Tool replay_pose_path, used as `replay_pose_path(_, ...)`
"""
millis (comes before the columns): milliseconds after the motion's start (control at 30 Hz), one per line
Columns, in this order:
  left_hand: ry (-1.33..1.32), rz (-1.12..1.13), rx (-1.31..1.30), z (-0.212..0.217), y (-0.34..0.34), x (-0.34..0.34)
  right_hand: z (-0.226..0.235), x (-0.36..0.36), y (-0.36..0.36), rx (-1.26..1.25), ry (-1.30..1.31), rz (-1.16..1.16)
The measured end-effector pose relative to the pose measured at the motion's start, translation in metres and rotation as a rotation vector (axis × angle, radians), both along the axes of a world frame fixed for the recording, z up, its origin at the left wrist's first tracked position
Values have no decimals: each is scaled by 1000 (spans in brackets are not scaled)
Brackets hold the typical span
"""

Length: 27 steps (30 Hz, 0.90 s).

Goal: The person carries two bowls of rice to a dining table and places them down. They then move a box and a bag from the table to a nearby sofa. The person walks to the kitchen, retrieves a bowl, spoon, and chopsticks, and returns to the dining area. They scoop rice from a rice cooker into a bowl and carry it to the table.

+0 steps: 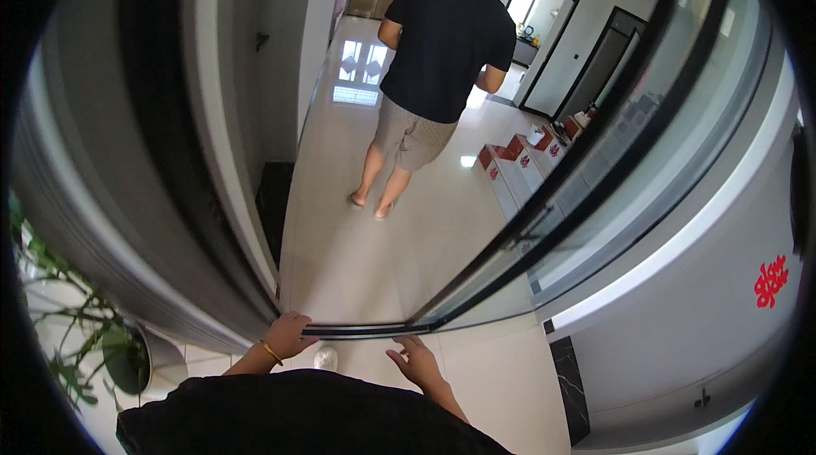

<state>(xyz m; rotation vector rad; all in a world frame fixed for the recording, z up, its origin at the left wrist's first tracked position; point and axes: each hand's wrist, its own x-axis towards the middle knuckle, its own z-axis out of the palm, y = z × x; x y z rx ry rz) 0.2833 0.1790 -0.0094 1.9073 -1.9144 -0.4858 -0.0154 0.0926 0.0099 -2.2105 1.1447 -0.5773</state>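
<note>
"While we've got both hands in view, left one first?"

"Left hand (291, 335): released, fingers loosely extended, over the left end of the black door track (365, 331). Contact? Can't tell. Yellow bracelet (273, 354) on that wrist."

"Right hand?"

"Right hand (415, 359): also released, fingers spread, thumb out toward the left hand. Just on the near side of the track, by its right end. Touching it or not, can't tell."

"So the track is where?"

"Running crosswise just ahead of the hands, spanning the gap between them. Glass door panel (608, 153) with black edges rises from its right end, up and right of the right hand."

"Between the hands?"

"A white shoe (325, 358), a bit nearer than the track. Wearer's black top (314, 412) is below both hands."

"Left of the left hand?"

"Potted plant (127, 357), well apart."

"Right of the right hand?"

"Dark marbled panel (569, 387) low down, red wall decoration (771, 281) farther out and higher."

"Beyond the hands?"

"Pale shiny floor (340, 259), then another person (450, 47), back turned, dark shirt, patterned shorts. Steps with reddish treads (518, 149) to that person's right, far past the right hand."
</note>
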Motion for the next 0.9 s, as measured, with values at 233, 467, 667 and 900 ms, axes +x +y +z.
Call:
replay_pose_path(233,-38,-242,-179,58,-247,45,4,9,-177,-60,3,-203)
replay_pose_path(467,-81,-473,-29,71,-469,37,-7,78,-384,60,-113,-286)
replay_pose_path(667,-174,-415,-162,90,-678,99,30,109,-621,-79,-141,-353)
replay_pose_path(900,-51,-21,-151,51,-824,210,64,171,-822,29,-152,-12)
